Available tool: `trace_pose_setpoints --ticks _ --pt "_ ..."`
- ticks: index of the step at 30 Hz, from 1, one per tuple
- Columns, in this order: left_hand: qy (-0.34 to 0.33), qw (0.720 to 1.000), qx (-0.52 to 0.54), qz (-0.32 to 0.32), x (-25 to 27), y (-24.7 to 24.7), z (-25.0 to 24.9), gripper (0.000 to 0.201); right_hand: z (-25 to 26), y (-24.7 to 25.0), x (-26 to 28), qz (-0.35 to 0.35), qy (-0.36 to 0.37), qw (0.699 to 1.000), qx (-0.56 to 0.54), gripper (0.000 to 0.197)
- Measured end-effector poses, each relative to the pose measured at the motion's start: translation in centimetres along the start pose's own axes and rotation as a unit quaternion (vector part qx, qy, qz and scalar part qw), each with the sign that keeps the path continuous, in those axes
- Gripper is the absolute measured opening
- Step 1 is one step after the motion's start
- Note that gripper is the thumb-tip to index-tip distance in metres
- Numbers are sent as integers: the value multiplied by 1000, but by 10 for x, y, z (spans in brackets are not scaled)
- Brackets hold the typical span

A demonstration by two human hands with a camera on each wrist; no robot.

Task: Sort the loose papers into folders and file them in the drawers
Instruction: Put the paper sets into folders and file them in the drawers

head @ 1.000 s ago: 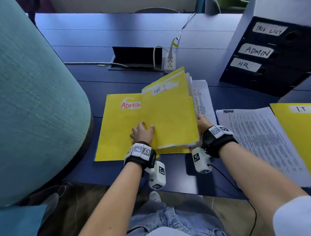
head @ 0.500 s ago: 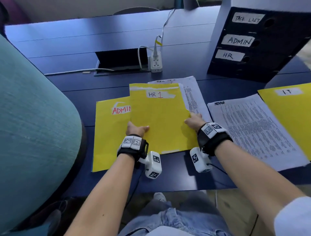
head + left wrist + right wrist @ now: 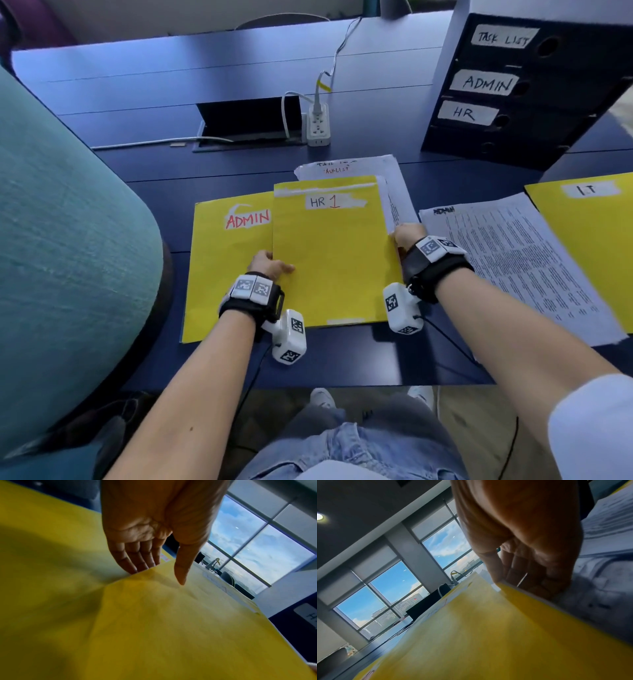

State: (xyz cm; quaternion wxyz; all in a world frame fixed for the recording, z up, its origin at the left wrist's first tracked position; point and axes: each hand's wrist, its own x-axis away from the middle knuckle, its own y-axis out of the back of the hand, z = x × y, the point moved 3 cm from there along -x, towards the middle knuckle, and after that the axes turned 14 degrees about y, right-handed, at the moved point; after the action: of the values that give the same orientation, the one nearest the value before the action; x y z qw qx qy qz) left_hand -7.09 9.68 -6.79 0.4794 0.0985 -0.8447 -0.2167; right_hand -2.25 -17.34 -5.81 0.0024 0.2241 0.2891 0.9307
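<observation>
**Q:** Folder handling: what are you gripping, and where?

**A:** HR 1 folder (image 3: 334,253), thin yellow card, lies closed on the blue desk (image 3: 239,82), overlapping the ADMIN folder (image 3: 226,267) and a TASK LIST sheet (image 3: 346,166). Your left hand (image 3: 269,265) holds its left edge, fingers (image 3: 135,561) tucked beneath, thumb on top. Your right hand (image 3: 407,234) pinches the right edge, fingers curled under it. Expect it to be light, floppy and smooth; I judge that sheets could slide out of the open right side, so support both long edges and keep it level.

**Q:** What can you not make out?

**A:** The folder's contents are hidden. Print on the ADMIN papers (image 3: 520,260) is unreadable. The IT folder (image 3: 592,233) is cut off at the right. Below the HR drawer (image 3: 479,114) of the drawer unit (image 3: 527,89), 1 label is not visible.
</observation>
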Motion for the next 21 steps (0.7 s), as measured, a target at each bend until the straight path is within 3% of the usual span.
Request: trace_pose_setpoints --ticks 3,8,10,15,18,21 --pt "-8 999 -7 -39 -5 10 -22 75 3 2 -5 8 -10 999 -39 40" --pt "-45 995 -88 -20 -14 7 -55 82 7 10 -21 -42 14 999 -12 29" --pt "-59 991 -117 -4 -20 7 -58 85 6 9 -25 -33 11 999 -23 26" --pt "-114 987 -111 30 -25 6 -57 91 9 0 -26 -41 13 996 -74 27" --pt "-100 991 -76 51 -25 3 -54 98 12 -4 -25 -48 28 998 -17 29" --pt "-40 998 -38 1 -30 1 -52 93 17 -3 -22 -41 36 998 42 27"
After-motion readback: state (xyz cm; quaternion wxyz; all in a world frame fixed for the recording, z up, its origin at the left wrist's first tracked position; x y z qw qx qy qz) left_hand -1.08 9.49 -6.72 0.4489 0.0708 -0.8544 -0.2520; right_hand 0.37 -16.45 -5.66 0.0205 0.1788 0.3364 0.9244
